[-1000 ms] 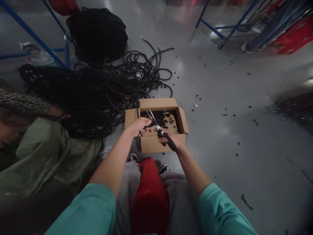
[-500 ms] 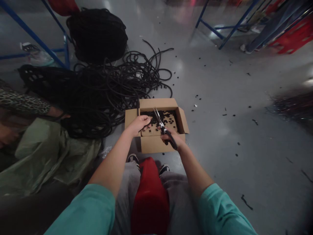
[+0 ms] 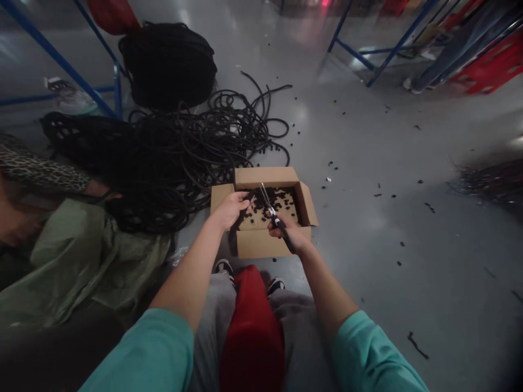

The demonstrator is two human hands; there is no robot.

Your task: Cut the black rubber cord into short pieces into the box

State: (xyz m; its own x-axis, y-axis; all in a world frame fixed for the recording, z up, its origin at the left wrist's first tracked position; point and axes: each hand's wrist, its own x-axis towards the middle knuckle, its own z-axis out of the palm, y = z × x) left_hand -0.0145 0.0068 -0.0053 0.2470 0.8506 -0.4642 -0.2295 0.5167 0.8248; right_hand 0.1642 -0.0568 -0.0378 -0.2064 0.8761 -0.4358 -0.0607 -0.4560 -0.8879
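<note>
Over the open cardboard box (image 3: 266, 243), my left hand (image 3: 232, 210) is closed, with thumb and fingertips pinched on what looks like a black cord (image 3: 242, 218). Much of that cord is hidden by the hand. My right hand (image 3: 291, 228) grips scissors (image 3: 273, 211) with black handles, blades pointing away from me and slightly apart. The blade tips are just right of my left fingertips. Inside the box lie many small black cut pieces (image 3: 281, 202) on a brown cardboard surface.
Tangled black cord (image 3: 192, 141) spreads left of the box, below a large black coil (image 3: 169, 65). Another person's patterned sleeve (image 3: 41, 166) reaches in from the left, above green sheeting (image 3: 77, 245). Blue metal frames (image 3: 61, 60) stand behind. Black scraps dot the grey floor (image 3: 363, 228).
A strand of cord that rose beside my left hand no longer shows there. My left fingers have shifted their pinch. The scissor handles look closer together. The whole view has shifted slightly.
</note>
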